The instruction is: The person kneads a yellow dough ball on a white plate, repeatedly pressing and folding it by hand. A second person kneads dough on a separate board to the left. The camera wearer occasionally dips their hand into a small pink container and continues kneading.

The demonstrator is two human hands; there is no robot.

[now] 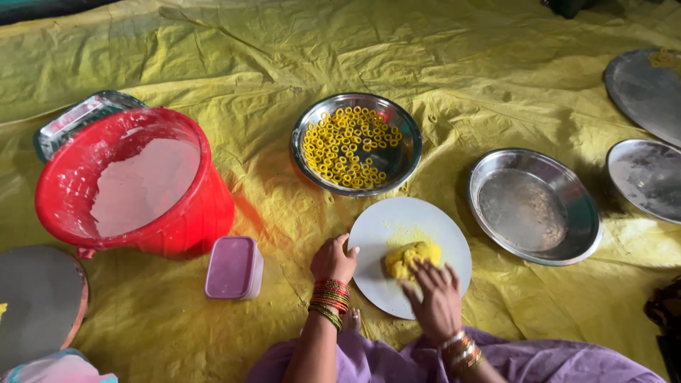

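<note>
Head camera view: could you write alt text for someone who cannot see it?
A person's right hand presses yellow dough on a round white board, left hand steadying its edge. Beyond: steel bowl of yellow rings, red bucket.

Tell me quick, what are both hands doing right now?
Left hand: closed loosely on the edge of the round white board, steadying it.
Right hand: open, fingers spread, pressing the yellow dough lump; not gripping it.

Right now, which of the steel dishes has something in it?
The steel bowl just beyond the white board: it holds small yellow rings. The steel plates to the right show nothing in them.
</note>
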